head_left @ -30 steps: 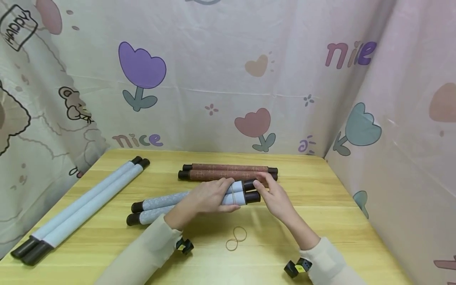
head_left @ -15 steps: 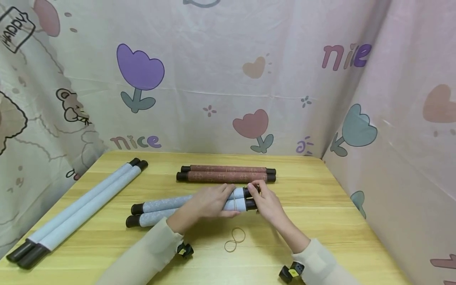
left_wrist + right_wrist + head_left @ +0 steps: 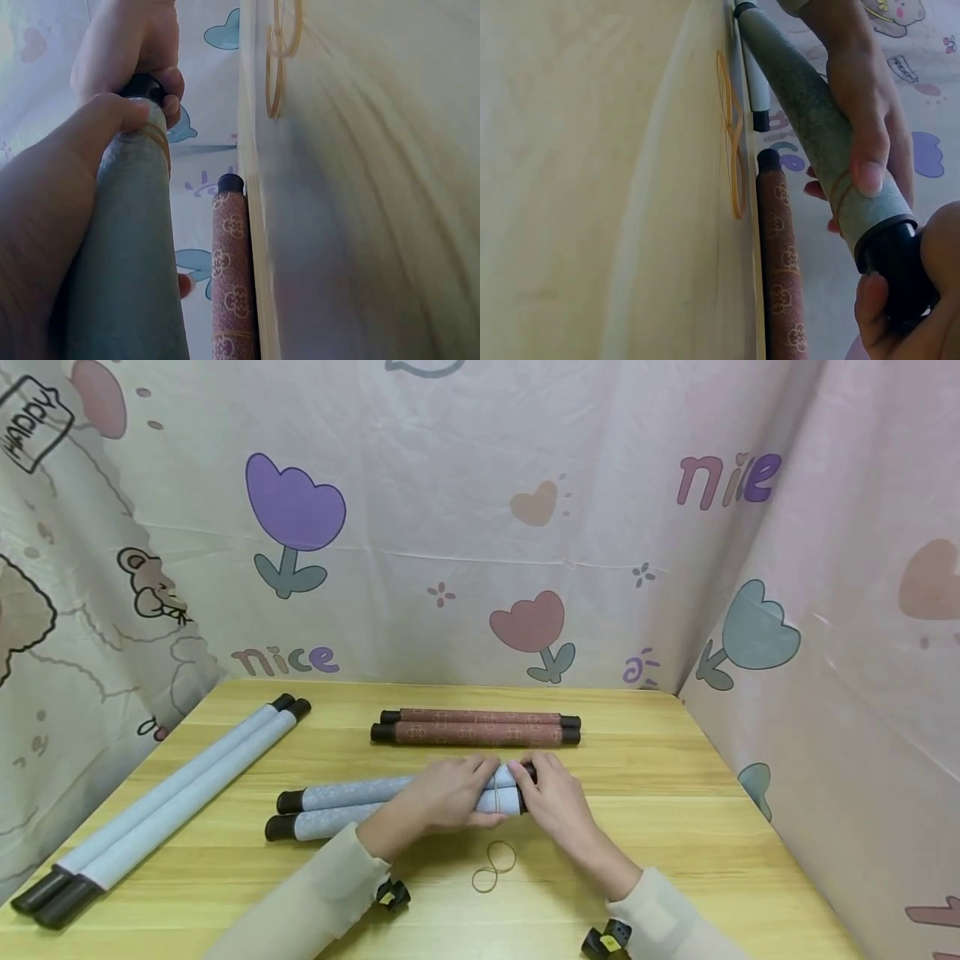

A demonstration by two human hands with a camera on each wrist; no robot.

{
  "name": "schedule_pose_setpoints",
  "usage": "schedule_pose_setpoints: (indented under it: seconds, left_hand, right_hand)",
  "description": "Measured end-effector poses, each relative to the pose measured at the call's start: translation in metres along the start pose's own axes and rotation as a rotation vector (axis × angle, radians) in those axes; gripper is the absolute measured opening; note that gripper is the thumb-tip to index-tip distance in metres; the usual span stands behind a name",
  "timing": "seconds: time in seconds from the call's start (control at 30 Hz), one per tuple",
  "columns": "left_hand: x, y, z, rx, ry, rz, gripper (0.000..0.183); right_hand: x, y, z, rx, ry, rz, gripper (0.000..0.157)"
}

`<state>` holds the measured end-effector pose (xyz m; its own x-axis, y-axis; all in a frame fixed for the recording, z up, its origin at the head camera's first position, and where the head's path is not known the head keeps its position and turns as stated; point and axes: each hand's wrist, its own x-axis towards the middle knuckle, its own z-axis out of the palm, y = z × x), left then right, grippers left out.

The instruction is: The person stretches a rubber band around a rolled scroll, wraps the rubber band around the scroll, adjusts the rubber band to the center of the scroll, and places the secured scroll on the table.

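A pale blue-grey scroll (image 3: 337,818), made of two rolls side by side with black end knobs, is held above the table in both hands. My left hand (image 3: 438,793) wraps over it near its right end, thumb along the near side. A thin tan rubber band (image 3: 496,793) circles the scroll just past those fingers. At the right end my right hand (image 3: 557,797) grips the black knobs (image 3: 896,262), mostly covering them in the head view. Below the hands, a loose rubber band (image 3: 493,867) lies on the table, twisted into a figure eight.
Behind the hands, a dark red patterned scroll (image 3: 480,732) with black knobs lies crosswise on the wooden table (image 3: 660,827). A longer pale blue scroll (image 3: 180,793) lies slanted along the left side. A printed curtain (image 3: 420,527) encloses the back and sides.
My right hand has gone from touching the upper knob with its fingertips to gripping the right end knobs. That end of the scroll has sunk slightly; my left hand keeps its hold.
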<state>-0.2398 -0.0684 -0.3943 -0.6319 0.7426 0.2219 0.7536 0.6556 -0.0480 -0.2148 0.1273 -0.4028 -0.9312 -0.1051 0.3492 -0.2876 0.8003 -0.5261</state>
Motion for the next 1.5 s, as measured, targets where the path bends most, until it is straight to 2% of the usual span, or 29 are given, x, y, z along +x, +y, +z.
schedule_pose_setpoints:
  seconds: [0.2, 0.47, 0.63, 0.8, 0.87, 1.0, 1.13, 1.27, 1.5]
  left_hand:
    - [0.002, 0.009, 0.001, 0.0, 0.015, 0.003, 0.083]
    - [0.003, 0.016, -0.001, -0.019, -0.047, -0.018, 0.078]
    - [0.002, 0.007, -0.004, -0.086, -0.047, -0.035, 0.079]
    - [-0.001, -0.002, -0.007, -0.107, -0.05, -0.053, 0.077]
    - [-0.002, -0.002, -0.008, -0.122, -0.045, -0.047, 0.078]
    - [-0.001, 0.002, -0.005, -0.135, -0.01, -0.025, 0.091]
    - [0.0, 0.005, -0.004, -0.101, 0.033, -0.011, 0.092]
    - [0.0, 0.004, -0.007, -0.075, 0.012, -0.018, 0.085]
    - [-0.001, -0.004, -0.009, -0.112, -0.014, -0.048, 0.079]
  right_hand:
    - [-0.003, -0.003, -0.001, -0.121, 0.024, -0.066, 0.034]
    - [-0.004, -0.003, -0.003, -0.268, 0.018, -0.131, 0.031]
    - [0.0, 0.0, -0.008, -0.282, 0.05, -0.136, 0.03]
    - [0.003, 0.008, -0.014, -0.286, 0.078, -0.108, 0.031]
    - [0.004, 0.009, -0.015, -0.285, 0.088, -0.109, 0.03]
    - [0.003, 0.006, -0.018, -0.28, 0.086, -0.129, 0.028]
    - [0.003, 0.002, -0.017, -0.276, 0.08, -0.126, 0.028]
    - [0.004, 0.003, -0.016, -0.258, 0.063, -0.118, 0.029]
    - [0.008, 0.011, -0.018, -0.26, 0.063, -0.077, 0.03]
